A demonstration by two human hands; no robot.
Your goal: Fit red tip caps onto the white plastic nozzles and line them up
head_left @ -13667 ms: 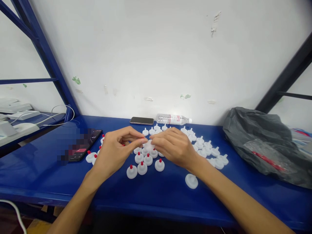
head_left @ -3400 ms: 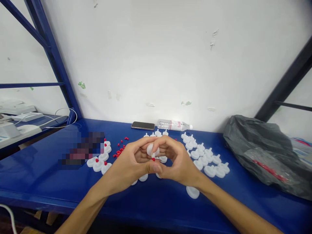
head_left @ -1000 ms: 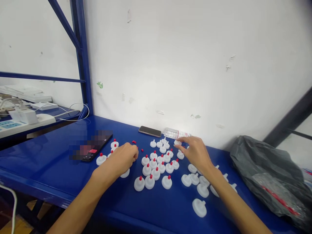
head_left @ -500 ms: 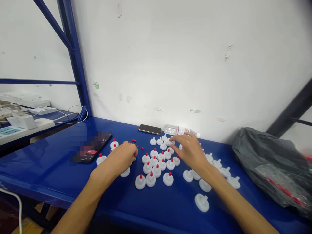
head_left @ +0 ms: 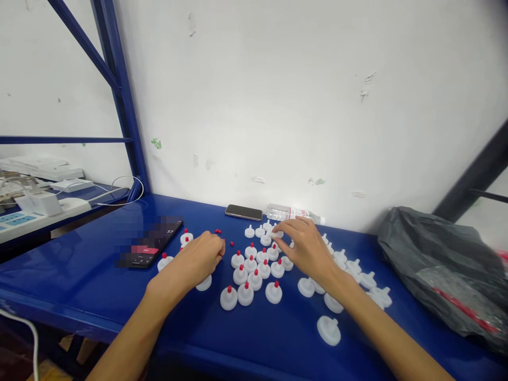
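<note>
Rear phone [head_left: 243, 212], bottle [head_left: 279, 212] behind discs [head_left: 273, 295]; bag [head_left: 416, 248] right.

In front of me rises a pale wall [head_left: 254, 95] — scuffed, with peeled patches and green specks. My glossy blue bench [head_left: 95, 254] runs beneath it, a blue metal frame [head_left: 125, 116] at its left end.

Table [head_left: 190, 338] looked smooth, glossy blue; funnels [head_left: 228, 298] matt white plastic; bottle [head_left: 279, 212] clear shiny plastic; bag [head_left: 416, 254] wrinkled dark plastic; wall [head_left: 254, 95] matt, scuffed; phone [head_left: 243, 212] glossy
</note>
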